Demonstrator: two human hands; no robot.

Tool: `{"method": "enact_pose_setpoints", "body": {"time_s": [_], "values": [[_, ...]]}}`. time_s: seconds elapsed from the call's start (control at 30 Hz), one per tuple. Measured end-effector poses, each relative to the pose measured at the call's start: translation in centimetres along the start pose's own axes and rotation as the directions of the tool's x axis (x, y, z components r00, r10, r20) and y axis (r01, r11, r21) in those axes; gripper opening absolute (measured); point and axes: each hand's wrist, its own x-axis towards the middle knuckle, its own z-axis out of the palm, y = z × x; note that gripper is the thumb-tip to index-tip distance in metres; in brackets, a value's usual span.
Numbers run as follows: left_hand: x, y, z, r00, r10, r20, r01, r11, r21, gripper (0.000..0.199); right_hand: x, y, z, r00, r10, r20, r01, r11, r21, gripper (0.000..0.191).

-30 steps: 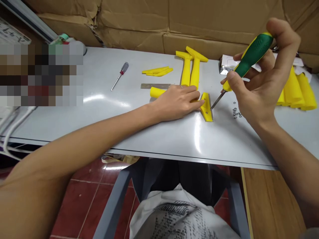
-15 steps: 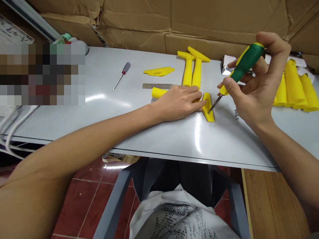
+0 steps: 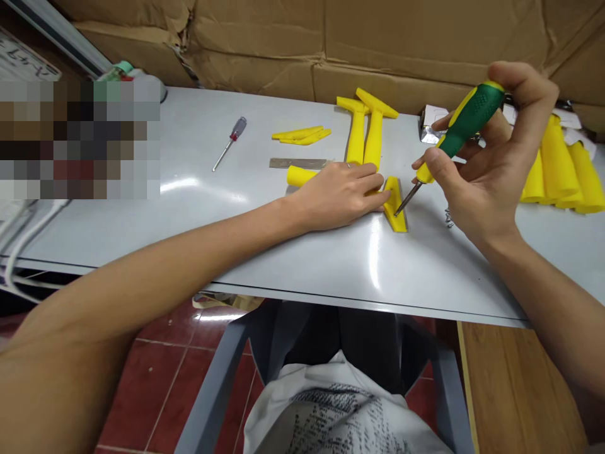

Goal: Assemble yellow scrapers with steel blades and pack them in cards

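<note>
My left hand (image 3: 343,195) lies closed over a yellow plastic scraper on the table, its handle (image 3: 300,177) coming out on the left and its wide head (image 3: 395,205) on the right. A thin metal edge shows along the head's right side. My right hand (image 3: 491,157) grips a green and yellow screwdriver (image 3: 472,120), tilted, with its tip against the scraper head. The screw under the tip is too small to make out. Several small screws (image 3: 449,218) lie beside my right wrist.
Two yellow scrapers (image 3: 373,135) lie behind my left hand. Left of them are thin yellow strips (image 3: 302,135), a flat metal blade (image 3: 297,163) and a second screwdriver (image 3: 230,143). Several yellow handles (image 3: 560,161) are piled at the right. Cardboard (image 3: 265,44) stands along the back.
My right hand and the screwdriver's handle have shifted very slightly to the right, while the tip stays on the scraper head. My left hand holds its place.
</note>
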Motion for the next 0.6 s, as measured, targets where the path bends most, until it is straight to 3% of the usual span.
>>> {"method": "enact_pose_setpoints", "body": {"time_s": [0.23, 0.37, 0.43, 0.5, 0.53, 0.6], "values": [[0.1, -0.1, -0.1, 0.999, 0.021, -0.035, -0.020, 1.000, 0.016, 0.028, -0.1, -0.6, 0.1, 0.996, -0.091, 0.001, 0.091, 0.993, 0.072, 0.063], [0.1, 0.0, -0.1, 1.000, -0.024, 0.017, 0.025, 0.997, -0.067, 0.036, 0.5, -0.6, -0.3, 0.981, -0.162, 0.109, 0.130, 0.958, 0.255, 0.060], [0.1, 0.0, 0.1, 0.994, -0.082, 0.066, 0.091, 0.984, -0.155, 0.041, 1.3, 0.1, -0.7, 0.952, -0.214, 0.218, 0.144, 0.944, 0.296, 0.055], [0.1, -0.1, 0.2, 0.983, -0.147, 0.110, 0.171, 0.953, -0.251, 0.044, 2.1, 1.2, -1.1, 0.847, -0.422, 0.323, 0.303, 0.882, 0.360, 0.065], [0.1, -0.1, 0.3, 0.977, -0.173, 0.127, 0.203, 0.936, -0.289, 0.045, 2.4, 1.7, -1.3, 0.822, -0.451, 0.349, 0.327, 0.873, 0.361, 0.069], [0.1, -0.3, 0.5, 0.969, -0.196, 0.152, 0.236, 0.917, -0.322, 0.045, 2.8, 2.3, -1.6, 0.832, -0.409, 0.374, 0.273, 0.890, 0.366, 0.066]]}}
